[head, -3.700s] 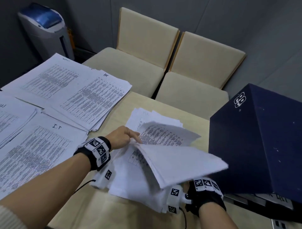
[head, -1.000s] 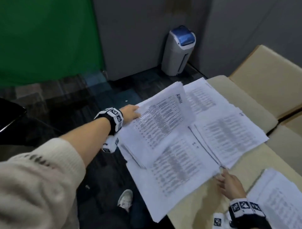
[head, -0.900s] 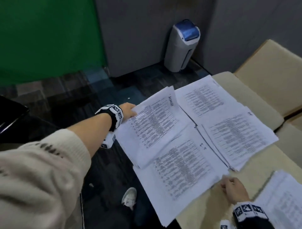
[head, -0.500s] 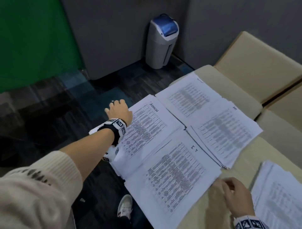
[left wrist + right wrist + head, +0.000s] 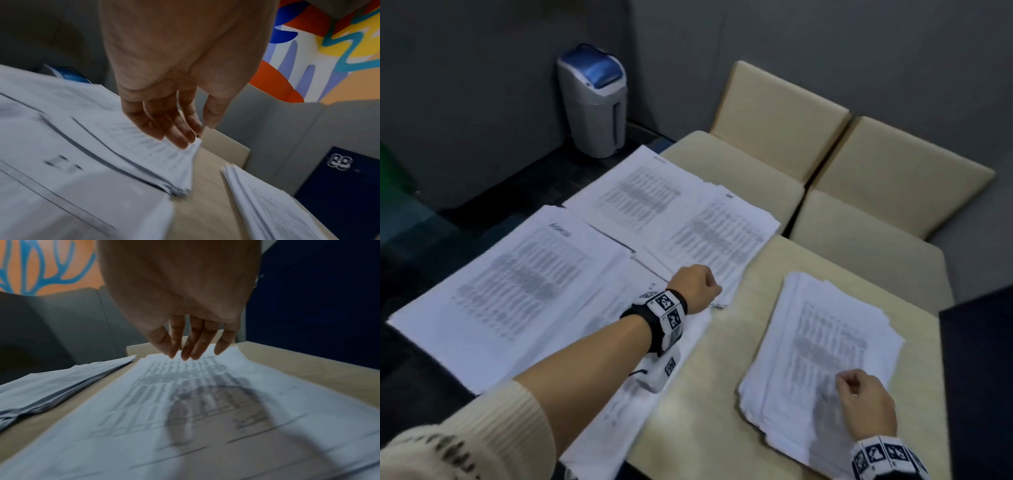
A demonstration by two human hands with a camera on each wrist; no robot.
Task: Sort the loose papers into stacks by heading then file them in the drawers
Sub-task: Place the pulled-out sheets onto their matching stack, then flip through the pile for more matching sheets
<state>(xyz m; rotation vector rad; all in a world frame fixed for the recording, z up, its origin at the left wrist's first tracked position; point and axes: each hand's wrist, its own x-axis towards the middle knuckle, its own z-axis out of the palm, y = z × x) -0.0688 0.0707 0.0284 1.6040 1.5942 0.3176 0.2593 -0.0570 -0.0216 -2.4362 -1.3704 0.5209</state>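
We have both hands empty just now: our left hand (image 5: 697,287) hovers with fingers (image 5: 176,134) hanging loosely extended just over the corner of the sorted stacks (image 5: 619,246), and our right hand (image 5: 866,407) hangs with relaxed fingers (image 5: 192,347) above the unsorted pile (image 5: 822,349), gripping nothing. The sorted stacks lie side by side along the left of the surface (image 5: 722,394), and several of them jut past its edge over the floor; we judge a careless brush of our sleeve (image 5: 482,435) could tip them off and undo the sorting. The stacks also overlap at their borders, so a sheet laid down hastily may slide onto the wrong heading. The unsorted pile is ragged, and we might lift two sheets as one. The dark blue drawer unit (image 5: 979,377) stands just beside that pile.
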